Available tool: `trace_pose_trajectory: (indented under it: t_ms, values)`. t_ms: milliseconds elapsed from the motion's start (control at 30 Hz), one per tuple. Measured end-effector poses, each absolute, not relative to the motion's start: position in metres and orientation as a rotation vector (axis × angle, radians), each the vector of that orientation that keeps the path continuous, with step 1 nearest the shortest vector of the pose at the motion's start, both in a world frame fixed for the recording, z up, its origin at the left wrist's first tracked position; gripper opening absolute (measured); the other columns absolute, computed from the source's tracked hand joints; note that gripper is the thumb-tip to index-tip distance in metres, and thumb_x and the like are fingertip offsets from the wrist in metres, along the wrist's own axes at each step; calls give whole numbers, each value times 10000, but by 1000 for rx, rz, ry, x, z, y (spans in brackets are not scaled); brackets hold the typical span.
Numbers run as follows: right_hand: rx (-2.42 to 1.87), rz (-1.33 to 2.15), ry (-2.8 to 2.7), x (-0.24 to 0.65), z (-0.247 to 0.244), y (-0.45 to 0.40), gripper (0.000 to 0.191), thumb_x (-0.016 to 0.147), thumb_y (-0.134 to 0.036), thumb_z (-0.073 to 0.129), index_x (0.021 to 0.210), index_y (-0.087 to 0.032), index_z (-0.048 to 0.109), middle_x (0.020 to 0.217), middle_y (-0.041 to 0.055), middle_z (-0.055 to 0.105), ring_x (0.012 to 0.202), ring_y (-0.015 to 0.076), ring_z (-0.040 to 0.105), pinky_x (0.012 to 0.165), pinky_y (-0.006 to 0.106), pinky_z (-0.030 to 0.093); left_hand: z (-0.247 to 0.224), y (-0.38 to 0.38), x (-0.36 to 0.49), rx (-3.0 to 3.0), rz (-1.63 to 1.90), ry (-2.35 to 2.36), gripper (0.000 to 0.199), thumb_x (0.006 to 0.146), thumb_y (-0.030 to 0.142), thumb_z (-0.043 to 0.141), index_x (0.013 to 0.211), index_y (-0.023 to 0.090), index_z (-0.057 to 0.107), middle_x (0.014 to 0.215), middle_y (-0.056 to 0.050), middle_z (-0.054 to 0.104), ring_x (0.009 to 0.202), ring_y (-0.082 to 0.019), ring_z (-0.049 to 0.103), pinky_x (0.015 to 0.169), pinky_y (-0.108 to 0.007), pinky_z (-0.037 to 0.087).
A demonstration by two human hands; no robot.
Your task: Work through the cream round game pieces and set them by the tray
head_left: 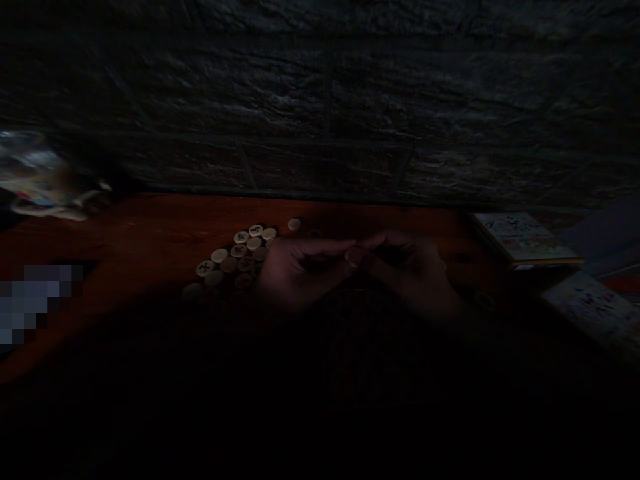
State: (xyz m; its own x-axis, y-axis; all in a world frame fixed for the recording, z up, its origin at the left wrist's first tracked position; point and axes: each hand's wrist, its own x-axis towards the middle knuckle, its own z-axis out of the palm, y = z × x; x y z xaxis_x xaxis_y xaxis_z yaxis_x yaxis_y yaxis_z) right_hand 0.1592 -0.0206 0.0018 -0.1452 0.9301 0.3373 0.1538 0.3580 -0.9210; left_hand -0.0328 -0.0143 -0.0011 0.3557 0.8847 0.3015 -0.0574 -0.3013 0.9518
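The worktop (160,230) is dimly lit. Discs (255,243) are grouped beside the left hand (293,277); light, stiff handling is judged likely, rims best gripped. Its fingers (327,246) and the right hand's (420,273) are pinched together; whether a disc is held cannot be told.

A rough, stone-like block wall (280,100) rises at twelve o'clock above a smooth wooden tabletop (165,223); matt, wood-like xiangqi pieces (239,251) lie at nine, a glossy, see-through container (25,159) just past nine.

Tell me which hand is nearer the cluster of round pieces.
Left. The left hand is at the right edge of the round pieces; the right hand is farther right.
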Motion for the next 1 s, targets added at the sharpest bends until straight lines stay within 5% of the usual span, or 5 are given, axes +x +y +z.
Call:
trace_pose_trajectory:
  t_ms: [467, 1000]
  values:
    - [-955, 1022, -1528, 160, -1, -19, 304, 750, -457, 919, 884, -221, 781, 866, 24, 821, 763, 174, 765, 738, 309, 632, -1, -15, -36, 1486, 1150, 784, 246, 896, 302, 805, 1131, 231, 829, 1135, -73, 824, 984, -245, 814, 870, -333, 693]
    - [-993, 986, -1597, 160, 4, -20, 158, 875, -409, 825, 881, -251, 828, 827, 8, 815, 780, 170, 765, 767, 299, 604, -5, -8, -32, 1396, 1184, 784, 218, 812, 280, 881, 1004, 189, 831, 1006, -67, 844, 862, -210, 819, 811, -325, 698]
